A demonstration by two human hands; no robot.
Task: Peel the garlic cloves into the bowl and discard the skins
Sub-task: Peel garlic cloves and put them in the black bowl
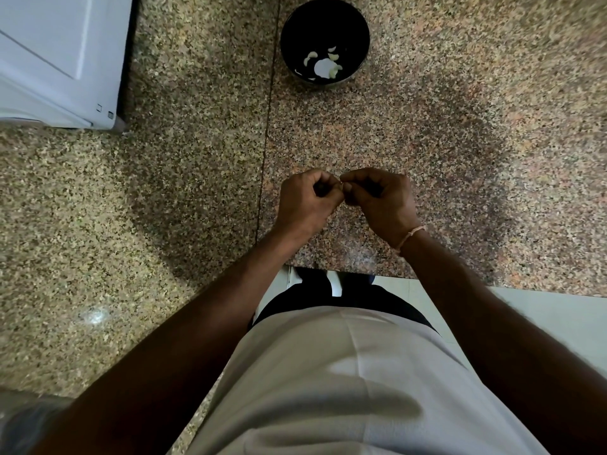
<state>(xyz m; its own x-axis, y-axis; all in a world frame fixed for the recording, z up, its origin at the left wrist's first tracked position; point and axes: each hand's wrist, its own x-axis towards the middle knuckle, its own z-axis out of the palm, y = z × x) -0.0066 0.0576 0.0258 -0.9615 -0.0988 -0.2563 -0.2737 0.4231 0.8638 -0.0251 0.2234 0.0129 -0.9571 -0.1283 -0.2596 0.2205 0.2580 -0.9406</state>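
Observation:
A black bowl (289, 31) stands on the speckled granite counter (197, 159) at the far middle, with several pale peeled garlic cloves (328, 64) lying in its bottom. Well in front of it, my left hand (307, 200) and my right hand (381, 200) are curled into fists and meet at the fingertips. A small garlic clove (341, 183) is pinched between them; only a sliver of it shows, the fingers hide most of it. My right wrist wears a thin thread band.
A white appliance (59, 60) fills the far left corner of the counter. The counter's front edge runs just below my hands, with pale floor tile (542, 320) beyond it on the right. A seam runs down the counter left of the bowl.

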